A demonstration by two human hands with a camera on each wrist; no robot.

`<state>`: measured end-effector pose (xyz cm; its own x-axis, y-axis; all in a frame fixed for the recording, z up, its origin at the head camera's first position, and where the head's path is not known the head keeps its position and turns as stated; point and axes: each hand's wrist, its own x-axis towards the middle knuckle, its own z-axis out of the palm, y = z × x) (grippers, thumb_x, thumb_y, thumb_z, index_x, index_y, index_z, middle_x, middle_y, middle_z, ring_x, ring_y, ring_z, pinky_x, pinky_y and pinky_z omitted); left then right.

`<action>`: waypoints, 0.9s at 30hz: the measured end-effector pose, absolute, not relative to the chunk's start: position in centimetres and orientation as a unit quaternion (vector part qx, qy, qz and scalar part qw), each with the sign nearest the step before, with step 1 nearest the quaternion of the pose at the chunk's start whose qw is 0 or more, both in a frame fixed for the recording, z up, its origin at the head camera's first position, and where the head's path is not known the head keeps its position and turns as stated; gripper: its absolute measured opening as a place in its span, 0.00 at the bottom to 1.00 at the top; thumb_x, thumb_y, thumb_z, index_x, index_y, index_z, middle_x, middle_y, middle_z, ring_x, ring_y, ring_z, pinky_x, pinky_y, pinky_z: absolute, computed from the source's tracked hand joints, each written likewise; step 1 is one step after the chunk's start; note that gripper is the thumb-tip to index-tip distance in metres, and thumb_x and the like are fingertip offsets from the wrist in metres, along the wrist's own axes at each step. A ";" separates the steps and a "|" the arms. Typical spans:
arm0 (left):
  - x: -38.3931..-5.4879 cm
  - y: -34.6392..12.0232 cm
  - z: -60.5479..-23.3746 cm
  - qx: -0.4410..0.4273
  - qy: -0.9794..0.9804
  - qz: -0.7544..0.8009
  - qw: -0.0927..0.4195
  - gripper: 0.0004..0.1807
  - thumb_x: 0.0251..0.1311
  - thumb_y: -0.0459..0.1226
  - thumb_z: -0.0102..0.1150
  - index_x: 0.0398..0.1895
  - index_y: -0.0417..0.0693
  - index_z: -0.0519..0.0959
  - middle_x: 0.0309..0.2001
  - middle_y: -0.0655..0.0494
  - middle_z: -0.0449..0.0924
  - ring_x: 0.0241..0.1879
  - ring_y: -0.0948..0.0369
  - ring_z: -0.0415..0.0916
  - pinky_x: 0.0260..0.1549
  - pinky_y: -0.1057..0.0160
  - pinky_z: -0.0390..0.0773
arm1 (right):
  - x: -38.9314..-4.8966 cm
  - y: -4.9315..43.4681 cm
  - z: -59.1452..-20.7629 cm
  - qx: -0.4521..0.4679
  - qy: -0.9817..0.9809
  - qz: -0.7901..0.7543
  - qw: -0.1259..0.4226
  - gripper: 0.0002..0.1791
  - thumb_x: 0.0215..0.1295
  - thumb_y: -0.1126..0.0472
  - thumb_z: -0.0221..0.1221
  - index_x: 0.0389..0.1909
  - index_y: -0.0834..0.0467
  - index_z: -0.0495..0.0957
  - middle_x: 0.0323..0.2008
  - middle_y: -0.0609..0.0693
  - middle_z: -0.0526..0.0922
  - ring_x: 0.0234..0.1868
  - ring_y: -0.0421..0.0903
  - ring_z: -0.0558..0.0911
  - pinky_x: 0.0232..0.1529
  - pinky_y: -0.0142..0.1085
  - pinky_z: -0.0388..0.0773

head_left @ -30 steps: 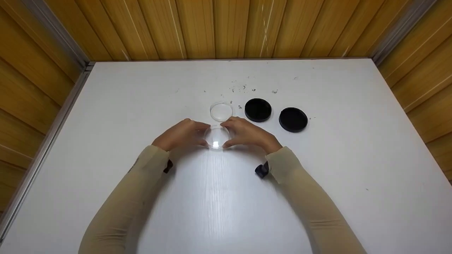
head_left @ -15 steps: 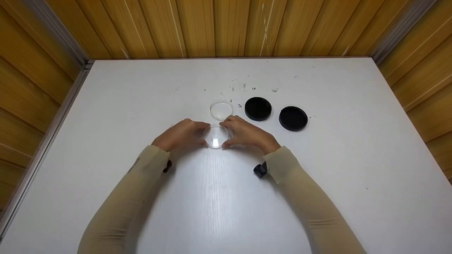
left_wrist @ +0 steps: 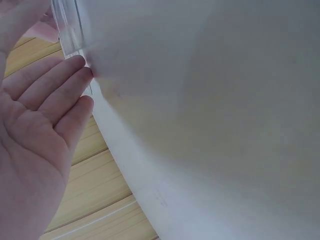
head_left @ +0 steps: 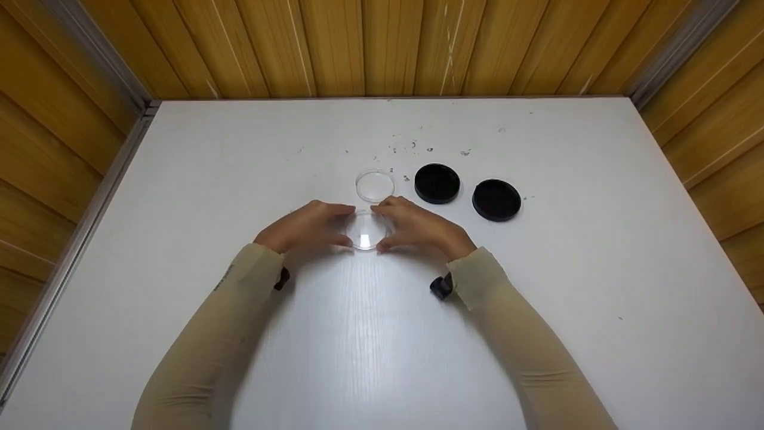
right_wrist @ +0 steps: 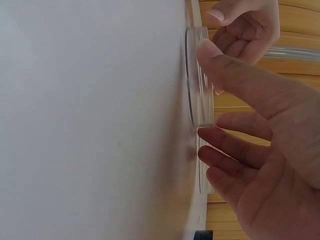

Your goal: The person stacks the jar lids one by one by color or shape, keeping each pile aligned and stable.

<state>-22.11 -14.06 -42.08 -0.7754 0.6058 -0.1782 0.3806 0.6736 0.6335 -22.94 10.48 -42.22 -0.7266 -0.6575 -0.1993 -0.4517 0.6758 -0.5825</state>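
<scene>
A clear round petri dish [head_left: 365,226] lies on the white table between both hands. My left hand [head_left: 305,228] holds its left side, thumb at the near edge and fingers at the far edge. From the other side my right hand [head_left: 421,228] grips the rim in the same way. In the right wrist view the dish [right_wrist: 200,95] shows edge-on, low at the tabletop, with the right thumb on its side. The left wrist view catches only part of its clear wall [left_wrist: 67,27], beyond the fingertips. A second clear round dish [head_left: 375,186] lies just behind the hands.
Two black round shallow dishes or lids stand right of the clear ones, one nearer [head_left: 437,184] and one farther right [head_left: 496,200]. Small dark specks [head_left: 412,146] are scattered on the white table [head_left: 239,143] behind them. Wood-patterned panels [head_left: 388,48] close off the back and sides.
</scene>
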 end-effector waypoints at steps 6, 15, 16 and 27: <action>-22.9 -14.1 -41.8 0.250 0.899 0.311 0.182 0.41 0.54 0.48 0.69 0.68 0.41 0.66 0.67 0.48 0.68 0.68 0.54 0.64 0.67 0.52 0.65 | -23.3 11.0 -41.8 -0.317 0.895 -0.251 0.189 0.45 0.55 0.50 0.69 0.71 0.61 0.61 0.66 0.57 0.68 0.67 0.51 0.66 0.70 0.43 0.61; -24.3 -14.2 -41.2 0.233 0.909 0.317 0.137 0.45 0.56 0.50 0.67 0.72 0.43 0.59 0.73 0.51 0.57 0.73 0.54 0.54 0.71 0.52 0.57 | -24.4 12.0 -40.6 -0.313 0.899 -0.271 0.141 0.40 0.60 0.51 0.65 0.69 0.63 0.62 0.67 0.60 0.66 0.69 0.56 0.64 0.71 0.47 0.59; -24.4 -14.1 -41.2 0.232 0.910 0.317 0.133 0.45 0.56 0.50 0.66 0.73 0.44 0.59 0.73 0.51 0.56 0.73 0.54 0.53 0.71 0.52 0.56 | -24.5 12.1 -40.4 -0.310 0.901 -0.273 0.135 0.40 0.60 0.51 0.65 0.70 0.63 0.62 0.67 0.60 0.66 0.69 0.56 0.64 0.71 0.47 0.59; -26.5 -13.6 -41.0 0.199 0.926 0.297 0.123 0.45 0.55 0.49 0.67 0.74 0.49 0.58 0.74 0.51 0.56 0.74 0.53 0.53 0.71 0.51 0.55 | -26.6 11.7 -40.2 -0.260 0.914 -0.282 0.131 0.42 0.61 0.53 0.65 0.71 0.62 0.59 0.70 0.58 0.63 0.72 0.54 0.61 0.72 0.46 0.57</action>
<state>-26.46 -13.55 -41.01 -0.8908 0.4409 -0.1101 0.2948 0.7451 0.5982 -26.55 11.69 -40.20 -0.8304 -0.5493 -0.0934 -0.4012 0.7058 -0.5839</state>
